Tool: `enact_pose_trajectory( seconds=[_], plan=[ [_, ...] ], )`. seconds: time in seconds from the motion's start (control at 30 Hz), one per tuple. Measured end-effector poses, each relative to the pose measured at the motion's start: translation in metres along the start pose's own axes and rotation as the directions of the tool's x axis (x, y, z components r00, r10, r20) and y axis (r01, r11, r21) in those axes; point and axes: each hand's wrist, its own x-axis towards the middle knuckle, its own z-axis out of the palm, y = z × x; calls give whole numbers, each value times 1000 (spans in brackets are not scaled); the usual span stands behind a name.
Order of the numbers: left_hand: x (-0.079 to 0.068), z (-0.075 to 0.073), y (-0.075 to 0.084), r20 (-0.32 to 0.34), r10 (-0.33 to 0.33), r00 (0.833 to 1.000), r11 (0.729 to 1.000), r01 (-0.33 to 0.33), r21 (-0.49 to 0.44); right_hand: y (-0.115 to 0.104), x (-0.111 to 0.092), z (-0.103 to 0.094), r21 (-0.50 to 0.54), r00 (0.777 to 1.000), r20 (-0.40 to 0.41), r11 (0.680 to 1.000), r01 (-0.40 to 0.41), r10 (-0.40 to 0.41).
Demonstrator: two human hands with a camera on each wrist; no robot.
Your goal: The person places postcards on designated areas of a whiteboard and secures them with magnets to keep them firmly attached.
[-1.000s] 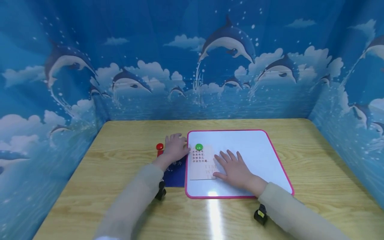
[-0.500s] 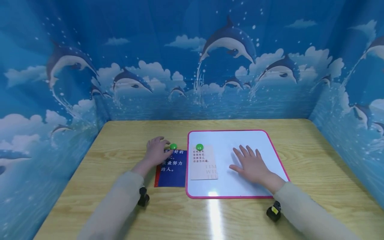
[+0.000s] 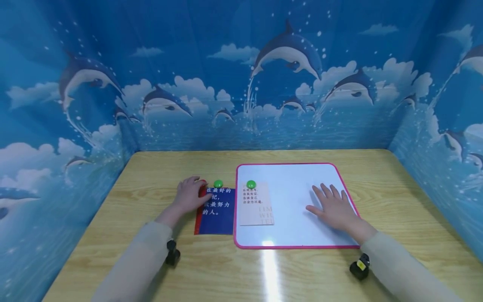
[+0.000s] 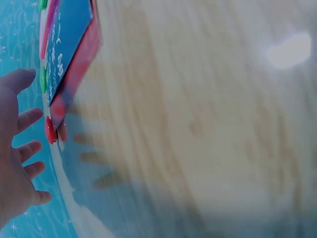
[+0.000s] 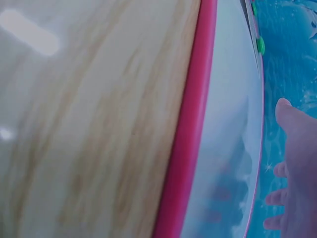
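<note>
My left hand (image 3: 188,196) hovers with loosely bent, parted fingers over the left edge of a blue card (image 3: 216,220) with a red strip and white writing. A red round magnet (image 3: 204,183) shows partly behind its fingers; in the left wrist view the red magnet (image 4: 50,130) stands apart from them. Right of it lies a green magnet (image 3: 218,183) at the card's top edge. My right hand (image 3: 333,208), fingers spread and holding nothing, is over the right part of a pink-rimmed whiteboard (image 3: 292,237). On the board's left part, a pale printed card (image 3: 253,214) has another green magnet (image 3: 251,184) at its top.
The wooden table (image 3: 158,167) carries the board and cards, and the blue card meets the board's left rim. Blue dolphin-print curtains (image 3: 241,126) enclose the back and both sides. Light glares off the tabletop in front of the board.
My left hand has moved left off the board's edge, and a green magnet now shows above the blue card. My right hand has drawn away to the right from the pale card.
</note>
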Motion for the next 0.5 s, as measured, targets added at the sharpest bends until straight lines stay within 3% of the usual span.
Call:
enact_pose_trajectory(
  seconds=[0.3,0.5],
  plan=[
    [-7,1,-4,8,14,1000,1000,-14,-8,15,-6,-1,-20,1000,-6,999,-31,30],
    [-6,4,-4,71,0,997,1000,-2,15,30,-14,0,-8,998,0,998,-66,66]
  ],
)
